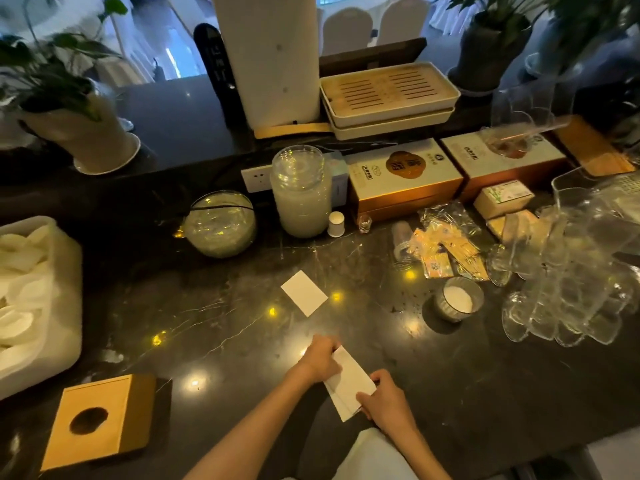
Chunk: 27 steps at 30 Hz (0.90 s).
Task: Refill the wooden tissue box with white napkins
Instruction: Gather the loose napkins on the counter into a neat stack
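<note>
you are in the folding step, as i judge it: both your hands are on one white napkin [348, 384] lying on the dark surface [214, 327] right in front of you. your left hand [320, 358] has its fingers closed on the napkin's far end, and your right hand [386, 398] pinches the near edge, fingers curled over it. a second napkin [304, 293], already a neat rectangle, lies flat a little farther out, apart from your hands.

the wooden tissue box [100, 420] sits well off to your left near the surface's front edge, its round opening facing up; i cannot tell whether anything is inside. next, the fold wants finishing and the napkins want carrying left to that box, so you will likely need to open it or feed them in somehow.

the surface is dark polished stone, spotted with small lamp reflections. it is crowded at the back and right: a glass jar [300, 192], boxed goods, clear glassware [568, 282], a small candle glass [457, 299]. a white tub [65, 306] stands at far left. potted plants and covered chairs show beyond.
</note>
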{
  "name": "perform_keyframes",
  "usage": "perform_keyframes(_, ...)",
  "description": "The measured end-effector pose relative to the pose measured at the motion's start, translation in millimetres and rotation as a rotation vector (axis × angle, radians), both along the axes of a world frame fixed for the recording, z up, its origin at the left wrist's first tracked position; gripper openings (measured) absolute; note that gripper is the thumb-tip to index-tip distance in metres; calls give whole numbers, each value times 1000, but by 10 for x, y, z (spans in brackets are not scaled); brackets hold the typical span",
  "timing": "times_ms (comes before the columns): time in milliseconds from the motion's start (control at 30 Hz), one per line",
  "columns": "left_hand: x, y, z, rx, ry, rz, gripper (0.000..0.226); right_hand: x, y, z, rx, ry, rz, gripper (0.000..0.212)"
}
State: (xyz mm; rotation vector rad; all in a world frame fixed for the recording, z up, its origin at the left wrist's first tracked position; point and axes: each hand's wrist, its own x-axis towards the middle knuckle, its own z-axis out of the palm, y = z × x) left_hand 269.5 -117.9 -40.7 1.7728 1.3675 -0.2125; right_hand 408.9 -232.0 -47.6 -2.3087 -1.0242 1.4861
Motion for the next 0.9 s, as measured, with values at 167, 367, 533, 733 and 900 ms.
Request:
perform_keyframes(167,-273,246,158,-45,-100,-6,29,-101,220,175,3,2,127,26)
perform_keyframes(367,-471,967,423,9,-228,149,27,-255,889,397,119,362,-116,20)
perform_keyframes(533,-410,1543,328,92,-61,166,36,-538,1570,203,128,321,-285,13)
perform_keyframes(733,-278,1745,41,135,221,64,52,-677,1917,-75,136,29,-192,6)
perform_keyframes(900,-355,1695,-75,46,132,199,54,-686,1874,-138,152,-45,-166,7)
